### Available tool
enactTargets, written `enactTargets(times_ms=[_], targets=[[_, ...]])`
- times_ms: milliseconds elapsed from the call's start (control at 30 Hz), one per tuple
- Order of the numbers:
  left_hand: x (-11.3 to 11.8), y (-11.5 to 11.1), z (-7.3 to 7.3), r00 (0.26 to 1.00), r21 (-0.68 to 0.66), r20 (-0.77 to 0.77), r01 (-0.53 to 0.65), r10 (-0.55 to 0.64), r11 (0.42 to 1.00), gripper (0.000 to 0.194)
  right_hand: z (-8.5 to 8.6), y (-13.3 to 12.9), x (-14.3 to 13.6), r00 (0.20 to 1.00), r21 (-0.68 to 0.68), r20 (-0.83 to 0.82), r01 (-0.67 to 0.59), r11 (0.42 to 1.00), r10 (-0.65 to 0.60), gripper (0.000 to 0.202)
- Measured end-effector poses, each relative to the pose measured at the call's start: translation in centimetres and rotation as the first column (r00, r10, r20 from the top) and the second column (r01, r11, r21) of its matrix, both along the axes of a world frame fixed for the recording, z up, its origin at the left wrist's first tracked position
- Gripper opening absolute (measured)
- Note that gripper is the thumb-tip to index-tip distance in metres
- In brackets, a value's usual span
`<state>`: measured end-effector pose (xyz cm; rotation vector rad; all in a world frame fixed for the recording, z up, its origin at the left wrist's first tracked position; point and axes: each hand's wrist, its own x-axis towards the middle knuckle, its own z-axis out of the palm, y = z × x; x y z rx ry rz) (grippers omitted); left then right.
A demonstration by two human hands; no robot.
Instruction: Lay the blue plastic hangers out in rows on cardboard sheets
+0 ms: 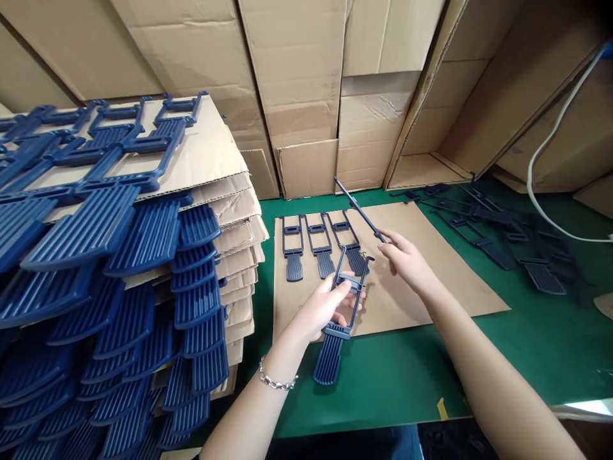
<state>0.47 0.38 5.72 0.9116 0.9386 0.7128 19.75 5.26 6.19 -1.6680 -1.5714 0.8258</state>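
My left hand [330, 300] is closed on a dark blue plastic frame with a ribbed pad [328, 361], the thumb lying on its crossbar. The pad points down toward me, and two hooked prongs point away. My right hand [405, 259] pinches a second dark blue plastic frame [357, 207], seen nearly edge-on and tilted up to the left. The fingers hide its near end. Three like frames lie side by side on a flat cardboard sheet [407, 287], one of them a ribbed frame [294, 246] at the left.
On the left, a tall stack of cardboard layers [239, 223] carries many blue frames, their ribbed pads overhanging. Loose dark frames [498, 223] lie heaped on the green table [383, 383] at right. Cardboard boxes [292, 76] wall the back. A white cable [531, 172] hangs at right.
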Motion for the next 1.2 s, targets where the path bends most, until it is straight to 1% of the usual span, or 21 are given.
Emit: enactTargets(times_ms=[33, 67, 100, 133, 200, 300, 400, 500, 567, 633, 733, 767, 833, 867, 900, 933, 967, 1033, 1067, 1133, 1200], targets=[[0.0, 0.0, 0.1, 0.999, -0.002, 0.040, -0.010, 0.010, 1.000, 0.036, -0.3, 0.3, 0.5, 0.981, 0.021, 0.165, 0.098, 0.995, -0.101, 0.049], [0.0, 0.1, 0.1, 0.996, -0.006, 0.084, -0.031, 0.032, 0.999, 0.036, -0.6, 0.7, 0.9, 0.933, 0.024, 0.321, 0.165, 0.986, -0.164, 0.050], [-0.1, 0.2, 0.2, 0.989, -0.014, 0.130, -0.068, 0.069, 0.998, 0.035, -1.0, 0.9, 1.3, 0.876, 0.002, 0.448, 0.200, 0.980, -0.180, 0.050], [-0.2, 0.4, 0.3, 0.977, -0.027, 0.175, -0.118, 0.121, 0.993, 0.034, -1.3, 1.2, 1.6, 0.831, -0.041, 0.534, 0.208, 0.977, -0.154, 0.051], [-0.4, 0.8, 0.5, 0.939, -0.074, 0.244, -0.233, 0.244, 0.970, 0.031, -1.9, 1.4, 1.9, 0.795, -0.127, 0.602, 0.184, 0.975, -0.072, 0.053], [-0.8, 1.3, 0.7, 0.880, -0.179, 0.296, -0.332, 0.372, 0.926, 0.030, -2.3, 1.3, 1.6, 0.780, -0.150, 0.625, 0.148, 0.978, -0.022, 0.054], [-1.0, 1.6, 0.9, 0.826, -0.254, 0.358, -0.362, 0.435, 0.897, 0.032, -2.5, 1.1, 1.0, 0.749, -0.145, 0.663, 0.129, 0.981, -0.001, 0.053], [-0.9, 1.5, 1.1, 0.763, -0.295, 0.422, -0.395, 0.489, 0.870, 0.033, -2.9, 1.2, 0.6, 0.731, -0.088, 0.682, 0.107, 0.990, -0.018, 0.050], [-0.8, 1.4, 1.3, 0.739, -0.302, 0.444, -0.410, 0.507, 0.861, 0.036, -3.2, 1.4, 0.5, 0.738, -0.041, 0.674, 0.073, 0.996, -0.026, 0.050], [-0.8, 1.2, 1.5, 0.728, -0.281, 0.473, -0.409, 0.496, 0.868, 0.041, -3.3, 1.6, 0.4, 0.747, -0.009, 0.665, 0.031, 0.999, -0.017, 0.051], [-0.9, 1.0, 1.6, 0.706, -0.245, 0.527, -0.407, 0.474, 0.880, 0.042, -2.4, 1.0, -0.3, 0.790, 0.097, 0.613, -0.045, 0.994, -0.024, 0.046], [-0.9, 1.1, 1.6, 0.693, -0.243, 0.542, -0.412, 0.475, 0.878, 0.041, -1.9, 0.5, -0.8, 0.824, 0.137, 0.567, -0.096, 0.986, 0.002, 0.043], [-0.8, 1.2, 1.5, 0.660, -0.247, 0.552, -0.454, 0.509, 0.856, 0.039, -0.6, -1.0, -2.2, 0.880, 0.162, 0.446, -0.259, 0.952, 0.164, 0.041], [-0.7, 1.2, 1.5, 0.643, -0.250, 0.545, -0.488, 0.538, 0.836, 0.039, 0.0, -1.9, -3.0, 0.877, 0.144, 0.391, -0.357, 0.923, 0.278, 0.042], [-0.6, 1.3, 1.4, 0.632, -0.251, 0.525, -0.526, 0.570, 0.813, 0.038, 0.5, -2.9, -3.8, 0.850, 0.112, 0.359, -0.449, 0.887, 0.385, 0.047], [-0.5, 1.3, 1.4, 0.627, -0.239, 0.498, -0.565, 0.599, 0.790, 0.038, 0.8, -3.8, -4.6, 0.816, 0.082, 0.358, -0.512, 0.855, 0.454, 0.054], [-0.4, 1.3, 1.3, 0.631, -0.205, 0.469, -0.602, 0.617, 0.772, 0.038, 1.0, -4.7, -5.4, 0.785, 0.054, 0.384, -0.545, 0.836, 0.487, 0.056], [-0.1, 1.1, 1.2, 0.685, -0.053, 0.411, -0.641, 0.602, 0.766, 0.044, 1.0, -5.6, -6.3, 0.753, 0.015, 0.443, -0.548, 0.837, 0.485, 0.050], [0.0, 1.0, 1.1, 0.724, 0.050, 0.378, -0.638, 0.577, 0.769, 0.054, 0.9, -5.6, -6.4, 0.758, 0.006, 0.443, -0.536, 0.844, 0.478, 0.046], [0.1, 0.6, 0.9, 0.800, 0.243, 0.285, -0.593, 0.528, 0.768, 0.074, 0.7, -4.8, -5.6, 0.816, 0.032, 0.366, -0.491, 0.871, 0.446, 0.043], [0.1, 0.3, 0.7, 0.863, 0.365, 0.148, -0.502, 0.483, 0.784, 0.075, 0.4, -3.0, -3.5, 0.916, 0.099, 0.250, -0.347, 0.933, 0.314, 0.044]])
